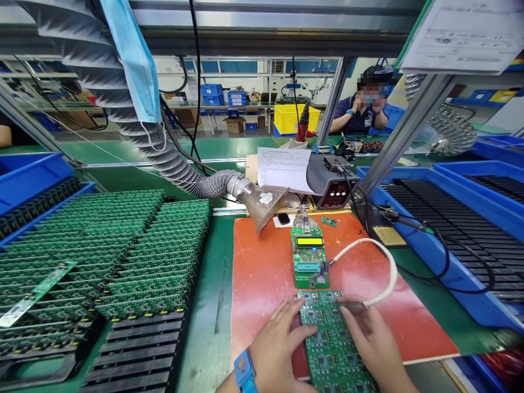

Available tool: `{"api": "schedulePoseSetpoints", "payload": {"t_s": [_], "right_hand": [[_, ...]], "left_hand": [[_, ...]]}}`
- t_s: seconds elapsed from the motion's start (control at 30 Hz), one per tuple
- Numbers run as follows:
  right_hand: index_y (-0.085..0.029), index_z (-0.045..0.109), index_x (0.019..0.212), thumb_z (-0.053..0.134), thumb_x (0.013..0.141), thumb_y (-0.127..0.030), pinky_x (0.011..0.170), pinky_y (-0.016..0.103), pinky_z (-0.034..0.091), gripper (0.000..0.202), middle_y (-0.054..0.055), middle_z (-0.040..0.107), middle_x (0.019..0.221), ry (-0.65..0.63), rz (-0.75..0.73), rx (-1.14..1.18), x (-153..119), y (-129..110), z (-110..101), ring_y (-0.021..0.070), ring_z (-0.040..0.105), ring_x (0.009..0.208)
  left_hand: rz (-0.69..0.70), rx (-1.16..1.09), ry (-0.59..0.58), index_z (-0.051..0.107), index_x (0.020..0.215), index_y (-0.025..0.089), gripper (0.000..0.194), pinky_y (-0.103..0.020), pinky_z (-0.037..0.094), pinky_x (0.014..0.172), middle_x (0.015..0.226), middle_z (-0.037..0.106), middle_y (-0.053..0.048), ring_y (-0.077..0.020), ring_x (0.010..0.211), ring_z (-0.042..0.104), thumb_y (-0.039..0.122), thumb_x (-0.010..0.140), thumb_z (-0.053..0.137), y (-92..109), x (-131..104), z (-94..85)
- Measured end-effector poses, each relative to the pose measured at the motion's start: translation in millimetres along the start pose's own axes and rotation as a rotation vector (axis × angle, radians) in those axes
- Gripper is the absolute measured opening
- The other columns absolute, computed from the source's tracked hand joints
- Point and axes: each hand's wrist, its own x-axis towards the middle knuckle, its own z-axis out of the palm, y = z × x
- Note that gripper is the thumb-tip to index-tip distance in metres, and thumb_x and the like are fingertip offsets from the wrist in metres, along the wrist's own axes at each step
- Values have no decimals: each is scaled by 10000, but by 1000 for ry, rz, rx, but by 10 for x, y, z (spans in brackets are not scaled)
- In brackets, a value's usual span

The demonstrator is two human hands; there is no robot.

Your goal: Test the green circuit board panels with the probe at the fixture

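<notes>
A green circuit board panel [327, 349] with repeated small circuits lies in front of me on the red mat. My left hand [278, 341] rests at its left edge, with thumb and fingers apart and their tips on the board. In my right hand [374, 338] is a grey cable plug [355, 307], pinched at the board's upper right; its tip is hidden by my fingers. A white cable [393, 273] loops from the plug to a green programmer board [310, 275] with a lit yellow display, just beyond the panel.
Racks of upright circuit boards [155, 251] stand at left, with one loose board strip [36, 295] on top. A fume hose [221, 184] hangs over the red mat [257, 262]. A soldering station [331, 183] stands behind; blue trays [450, 262] line the right. A person [360, 112] sits opposite.
</notes>
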Motion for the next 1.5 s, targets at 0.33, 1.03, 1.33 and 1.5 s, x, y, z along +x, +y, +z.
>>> {"api": "schedulePoseSetpoints", "payload": {"t_s": [0.33,1.03,1.33,1.5], "right_hand": [[-193,601,1055,562,875,-454,803,310,555,319,108,681,1042,-2,-11,-14,6,-1,-1,231,658,955],[-197,605,999,633,846,-434,782,335,554,284,81,690,967,11,45,82,26,-298,-57,202,662,845],[-217,581,996,688,791,-450,624,302,592,328,54,700,881,132,138,122,-99,-384,-209,155,646,631],[-223,552,1006,661,804,-483,564,283,582,346,63,697,899,79,166,156,-189,-370,-216,149,630,602]], "left_hand": [[-21,-14,-25,477,1330,288,952,-552,286,1122,1510,280,-118,-357,1358,337,796,547,670,58,20,-56],[48,13,-135,510,1306,245,1038,-558,254,1118,1531,195,-153,-386,1382,260,815,459,695,71,118,-171],[56,26,-129,504,1309,237,1006,-559,220,1131,1553,131,-133,-370,1398,233,832,512,652,73,108,-151],[60,33,-134,516,1297,227,994,-547,210,1138,1540,170,-145,-361,1397,242,832,521,647,85,113,-160]]}}
